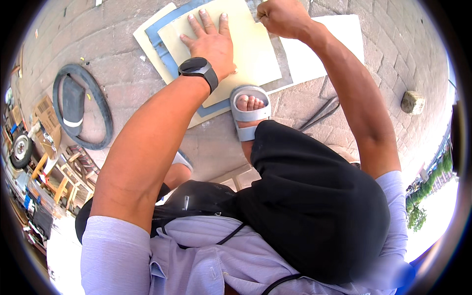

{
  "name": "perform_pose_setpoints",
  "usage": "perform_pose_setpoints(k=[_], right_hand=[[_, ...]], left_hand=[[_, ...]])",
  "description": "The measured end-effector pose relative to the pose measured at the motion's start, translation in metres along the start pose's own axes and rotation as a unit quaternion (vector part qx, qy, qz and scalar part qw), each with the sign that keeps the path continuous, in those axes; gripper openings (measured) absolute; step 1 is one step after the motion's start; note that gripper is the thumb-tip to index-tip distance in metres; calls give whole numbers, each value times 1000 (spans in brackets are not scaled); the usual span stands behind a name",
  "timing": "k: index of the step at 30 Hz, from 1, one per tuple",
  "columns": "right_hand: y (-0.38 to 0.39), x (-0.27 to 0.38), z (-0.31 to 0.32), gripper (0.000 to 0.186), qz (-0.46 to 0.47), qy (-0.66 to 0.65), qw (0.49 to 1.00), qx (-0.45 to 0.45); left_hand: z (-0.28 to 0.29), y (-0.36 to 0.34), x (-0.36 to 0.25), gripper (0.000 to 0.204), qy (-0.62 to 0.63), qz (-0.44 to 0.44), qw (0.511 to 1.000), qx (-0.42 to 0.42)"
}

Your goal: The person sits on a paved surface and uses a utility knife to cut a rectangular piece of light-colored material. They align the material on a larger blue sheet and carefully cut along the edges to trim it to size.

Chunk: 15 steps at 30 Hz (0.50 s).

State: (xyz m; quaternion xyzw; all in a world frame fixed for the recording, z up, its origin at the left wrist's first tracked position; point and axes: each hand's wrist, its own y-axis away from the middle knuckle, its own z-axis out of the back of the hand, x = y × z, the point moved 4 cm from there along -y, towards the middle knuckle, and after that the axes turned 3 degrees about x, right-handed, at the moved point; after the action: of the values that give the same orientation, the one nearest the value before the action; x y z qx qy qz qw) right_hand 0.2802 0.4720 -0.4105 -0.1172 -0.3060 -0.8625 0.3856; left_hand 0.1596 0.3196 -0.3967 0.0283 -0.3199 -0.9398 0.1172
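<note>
My left hand [209, 44], with a dark watch at the wrist, lies open with fingers spread on a cream sheet [246, 69]. Beneath that sheet show a blue sheet [162, 39], a grey one [282, 59] and another cream one [150, 44]; a white sheet [329, 44] extends to their right. My right hand [278, 17] is closed at the upper right edge of the stack; what its fingers hold is too hidden to make out. My sandalled foot [248, 105] is at the lower edge of the sheets, just below my left hand.
A black rubber ring [104, 113] with a dark flat piece [73, 105] lies left on the paving [128, 88]. A small block [413, 102] sits right, a dark looped strap [314, 118] near my knee. A wheel [22, 150], cardboard and wooden furniture crowd the far left.
</note>
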Motion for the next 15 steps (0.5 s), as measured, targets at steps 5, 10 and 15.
perform_pose_setpoints(k=[5, 10, 15], right_hand=[[-11, -5, -3, 18, 21, 17, 999, 39], [-6, -7, 1, 19, 5, 40, 998, 48], [6, -14, 11, 20, -48, 19, 998, 48]], left_hand=[[-2, -1, -1, 135, 0, -2, 1000, 0], [-2, 1, -1, 135, -7, 2, 1000, -4], [-1, 0, 2, 136, -7, 7, 1000, -2]])
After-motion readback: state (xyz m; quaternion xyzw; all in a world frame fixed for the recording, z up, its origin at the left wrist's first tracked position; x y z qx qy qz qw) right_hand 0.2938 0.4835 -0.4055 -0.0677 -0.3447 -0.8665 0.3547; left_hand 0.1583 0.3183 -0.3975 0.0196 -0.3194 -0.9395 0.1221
